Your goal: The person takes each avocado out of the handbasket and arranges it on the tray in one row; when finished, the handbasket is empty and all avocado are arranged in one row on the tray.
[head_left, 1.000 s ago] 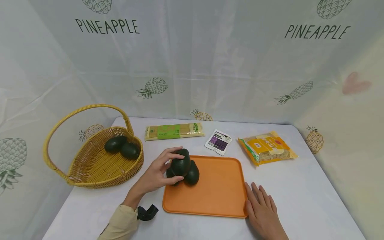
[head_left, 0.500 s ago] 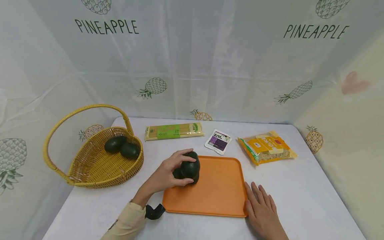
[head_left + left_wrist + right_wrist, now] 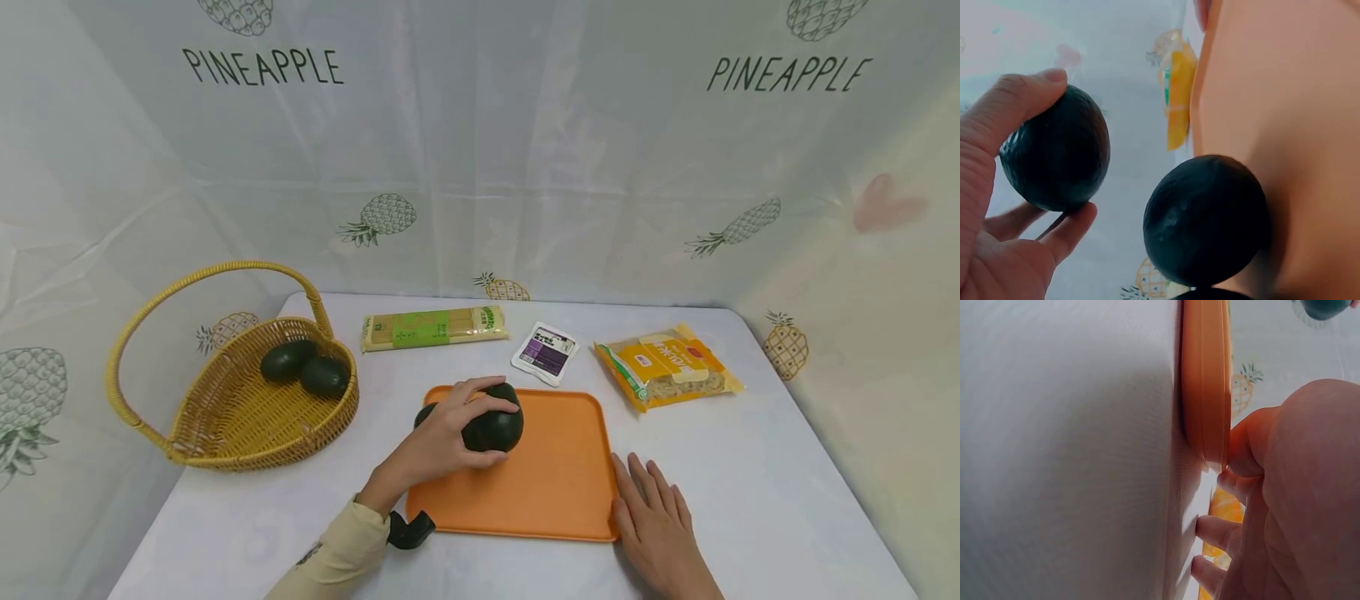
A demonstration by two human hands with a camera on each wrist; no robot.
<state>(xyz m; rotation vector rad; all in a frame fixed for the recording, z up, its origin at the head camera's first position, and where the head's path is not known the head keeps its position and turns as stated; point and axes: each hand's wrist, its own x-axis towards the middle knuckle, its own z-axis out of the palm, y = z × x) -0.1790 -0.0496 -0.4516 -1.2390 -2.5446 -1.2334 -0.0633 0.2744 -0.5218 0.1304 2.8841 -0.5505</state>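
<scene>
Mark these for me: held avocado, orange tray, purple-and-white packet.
Held avocado [image 3: 1063, 153]: left wrist view, middle of its dark skin.
Orange tray [image 3: 540, 483]: head view, bare floor in the near half.
Purple-and-white packet [image 3: 546, 354]: head view, middle of its upper face.

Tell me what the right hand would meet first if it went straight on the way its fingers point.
Probably the orange tray, at its right edge: the right hand points forward and slightly left, its index fingertip close beside that edge. Exact contact is hard to judge.
</scene>
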